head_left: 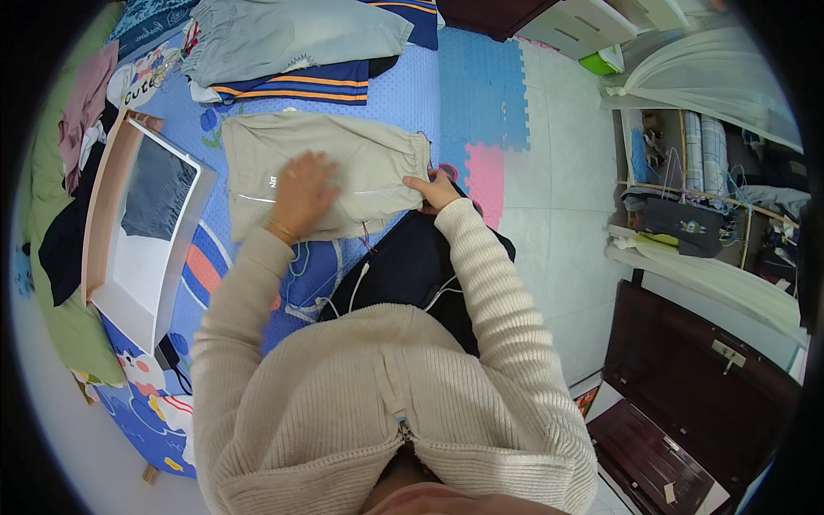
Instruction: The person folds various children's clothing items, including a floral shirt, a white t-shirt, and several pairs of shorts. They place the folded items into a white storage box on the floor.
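Note:
Beige trousers (367, 151) lie folded on the blue patterned bed (412, 103) in front of me. My left hand (306, 193), blurred, is over their left half with its palm down and fingers spread, holding nothing. At the right end, my right hand (439, 192) pinches the gathered elastic edge, its thumb on top and its other fingers underneath, partly hidden. Thin cords trail from the near side of the cloth, by my black-clad leg (399, 257).
A white storage box (138, 277) with dark grey folded cloth (158, 190) stands at left. Pale denim trousers (296, 38) lie over navy striped garments (309, 90) beyond. Foam mats (483, 90) cover floor at right. An open dark wooden chest (695, 373) stands lower right.

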The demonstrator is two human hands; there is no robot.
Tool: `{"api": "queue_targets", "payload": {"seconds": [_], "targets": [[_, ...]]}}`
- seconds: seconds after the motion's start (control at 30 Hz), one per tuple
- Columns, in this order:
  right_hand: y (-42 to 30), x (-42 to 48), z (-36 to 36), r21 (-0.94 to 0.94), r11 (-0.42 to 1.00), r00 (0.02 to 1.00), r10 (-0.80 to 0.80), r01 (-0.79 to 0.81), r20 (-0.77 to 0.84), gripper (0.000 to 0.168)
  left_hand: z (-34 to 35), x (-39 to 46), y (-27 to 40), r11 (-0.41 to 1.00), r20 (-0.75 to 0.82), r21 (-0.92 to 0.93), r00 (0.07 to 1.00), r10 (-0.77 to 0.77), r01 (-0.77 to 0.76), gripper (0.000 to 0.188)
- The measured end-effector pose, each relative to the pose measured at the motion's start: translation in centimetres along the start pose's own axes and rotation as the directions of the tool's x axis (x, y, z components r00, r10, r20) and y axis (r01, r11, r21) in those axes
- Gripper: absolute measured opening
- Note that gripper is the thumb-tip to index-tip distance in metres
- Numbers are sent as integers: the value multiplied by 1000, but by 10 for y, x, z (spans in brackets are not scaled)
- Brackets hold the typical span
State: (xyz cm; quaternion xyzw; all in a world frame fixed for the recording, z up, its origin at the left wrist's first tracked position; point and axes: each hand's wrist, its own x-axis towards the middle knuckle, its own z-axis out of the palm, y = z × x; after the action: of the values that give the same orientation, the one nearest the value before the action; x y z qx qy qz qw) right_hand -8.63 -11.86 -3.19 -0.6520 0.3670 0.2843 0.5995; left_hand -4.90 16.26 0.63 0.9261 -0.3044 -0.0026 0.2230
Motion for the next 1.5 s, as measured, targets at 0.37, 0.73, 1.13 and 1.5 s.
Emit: {"api": "queue_targets", "payload": {"seconds": [0.37, 0.73, 1.13, 1.5], "targets": [[-2, -42, -25, 314, 901, 933, -346, 301, 99, 51, 42, -2, 53, 962, -117, -11, 955, -273, 273, 57], [-58, -115, 79, 90, 816, 798, -577, 571, 173, 58, 46, 11, 16, 106, 204, -953, 859, -470, 284, 61], [15, -100, 123, -103, 685, 670, -651, 721, 357, 53, -5, -39, -80, 644, -110, -98, 635, -765, 759, 87], [64, -93, 81, 109, 842, 809, -539, 529, 234, 37, 22, -26, -104, 724, 25, -121, 731, -681, 679, 66]]}}
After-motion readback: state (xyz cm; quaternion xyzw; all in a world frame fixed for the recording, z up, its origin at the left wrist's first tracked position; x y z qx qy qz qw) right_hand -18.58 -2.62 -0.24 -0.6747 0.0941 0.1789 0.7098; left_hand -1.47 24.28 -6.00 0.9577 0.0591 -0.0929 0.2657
